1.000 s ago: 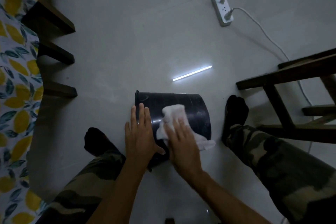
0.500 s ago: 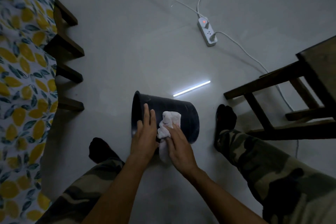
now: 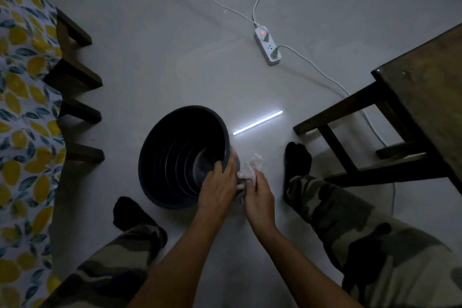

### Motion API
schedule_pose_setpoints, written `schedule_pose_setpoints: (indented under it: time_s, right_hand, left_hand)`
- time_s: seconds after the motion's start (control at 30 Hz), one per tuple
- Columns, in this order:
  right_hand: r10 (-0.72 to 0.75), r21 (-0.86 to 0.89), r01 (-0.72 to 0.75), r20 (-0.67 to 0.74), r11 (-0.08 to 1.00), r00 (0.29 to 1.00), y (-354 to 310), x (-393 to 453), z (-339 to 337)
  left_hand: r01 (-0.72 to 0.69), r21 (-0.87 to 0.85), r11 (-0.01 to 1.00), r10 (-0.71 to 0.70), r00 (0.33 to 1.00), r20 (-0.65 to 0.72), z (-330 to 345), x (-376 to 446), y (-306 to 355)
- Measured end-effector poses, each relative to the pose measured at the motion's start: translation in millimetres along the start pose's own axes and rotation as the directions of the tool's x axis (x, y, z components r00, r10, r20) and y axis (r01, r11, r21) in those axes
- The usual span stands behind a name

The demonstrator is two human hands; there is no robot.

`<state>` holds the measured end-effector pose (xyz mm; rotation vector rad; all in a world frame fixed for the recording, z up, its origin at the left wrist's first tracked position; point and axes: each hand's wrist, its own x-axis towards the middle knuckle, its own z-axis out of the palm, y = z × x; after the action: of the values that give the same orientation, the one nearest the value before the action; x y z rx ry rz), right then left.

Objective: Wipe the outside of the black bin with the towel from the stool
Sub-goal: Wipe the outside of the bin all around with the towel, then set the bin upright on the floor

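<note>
The black bin (image 3: pixel 175 157) stands nearly upright on the floor between my legs, its open mouth facing up and slightly toward me. My left hand (image 3: pixel 218 189) grips its right rim, thumb inside and fingers outside. My right hand (image 3: pixel 258 197) holds the crumpled white towel (image 3: pixel 250 169) against the bin's outer right side. The part of the wall under the towel is hidden. The wooden stool (image 3: pixel 410 117) stands at the right.
A white power strip (image 3: pixel 267 46) with cables lies on the floor behind. A light reflection streaks the floor (image 3: pixel 257 122) right of the bin. Dark wooden legs (image 3: pixel 75 77) under a lemon-print cloth (image 3: pixel 22 107) are at the left. My socked feet flank the bin.
The bin has turned from lying on its side to standing with its mouth up. My left hand moved from its wall to the rim; the towel shifted to the bin's right side.
</note>
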<state>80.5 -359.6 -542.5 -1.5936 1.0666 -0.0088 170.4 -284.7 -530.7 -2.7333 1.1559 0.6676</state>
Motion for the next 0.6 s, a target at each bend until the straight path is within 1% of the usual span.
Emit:
schedule_pose_setpoints:
  time_s: [0.07,0.13,0.2,0.27,0.33,0.4,0.47,0.53,0.6]
  right_hand:
    - [0.021,-0.009,-0.022,-0.060,1.000,0.998,-3,3,-7]
    - [0.038,0.001,-0.038,-0.098,0.999,0.994,-5,5,-13]
    - [0.053,0.017,-0.051,-0.099,0.999,0.994,-6,8,-20]
    - [0.046,0.008,-0.046,-0.090,0.999,0.995,-8,9,-27]
    - [0.031,-0.001,-0.032,-0.080,1.000,0.996,-11,10,-32]
    - [0.029,0.003,-0.029,-0.064,1.000,0.998,-16,9,-34]
    - [0.019,-0.004,-0.019,-0.052,1.000,0.998,-23,5,-35]
    - [-0.003,-0.006,0.003,-0.049,1.000,0.999,-33,-3,-35]
    - [-0.024,-0.005,0.024,-0.040,1.000,0.999,-45,-12,-35]
  left_hand:
    - [-0.076,0.015,0.997,0.075,0.997,0.035,16,1,14]
    - [-0.087,0.032,0.996,0.083,0.992,0.097,27,-1,29]
    - [-0.076,0.053,0.996,0.067,0.986,0.154,38,-4,41]
    - [-0.024,0.069,0.997,0.007,0.972,0.236,49,-9,46]
    - [0.010,0.104,0.995,-0.045,0.938,0.344,55,-14,48]
    - [0.000,0.147,0.989,-0.061,0.909,0.412,55,-21,47]
    - [-0.013,0.147,0.989,-0.055,0.894,0.445,50,-26,43]
    - [-0.016,0.118,0.993,-0.038,0.895,0.444,41,-31,40]
    - [0.014,0.027,1.000,-0.023,0.925,0.380,27,-35,37]
